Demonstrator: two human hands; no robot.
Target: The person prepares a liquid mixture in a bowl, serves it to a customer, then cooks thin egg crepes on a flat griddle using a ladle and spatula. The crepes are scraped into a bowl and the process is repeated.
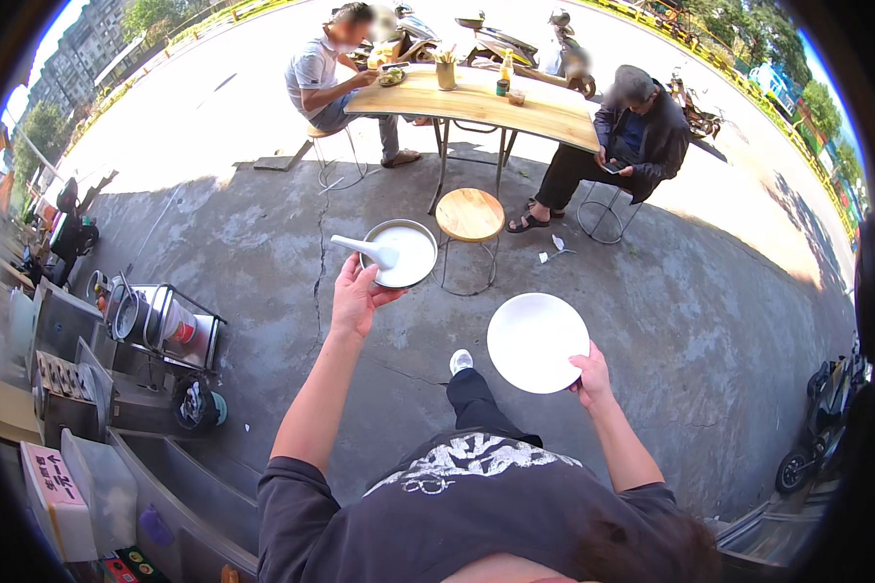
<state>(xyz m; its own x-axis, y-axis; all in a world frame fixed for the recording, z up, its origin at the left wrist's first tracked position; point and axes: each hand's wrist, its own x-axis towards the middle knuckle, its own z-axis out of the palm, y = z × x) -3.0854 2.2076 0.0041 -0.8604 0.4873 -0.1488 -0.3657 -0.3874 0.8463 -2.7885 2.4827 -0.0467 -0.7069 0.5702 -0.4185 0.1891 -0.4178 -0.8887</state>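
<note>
My left hand [359,295] holds a round bowl [415,251] by its near left side, fingers under it and thumb at the rim. The bowl has white contents or a white inside; which one I cannot tell. A white soup spoon [368,250] rests in it, its handle sticking out over the left rim. My right hand [592,375] grips a round white plate [537,339] at its lower right edge, thumb on top. Nothing shows on the plate. Bowl and plate are apart, both held above the concrete ground.
Ahead stand a wooden stool [470,215] and a long wooden table [474,98] bearing a chopstick holder and bottles. One person [321,80] sits at its left, another [638,138] at its right. A metal cart [182,328] and steel counter [182,503] stand at left, a wheeled vehicle [809,444] at right.
</note>
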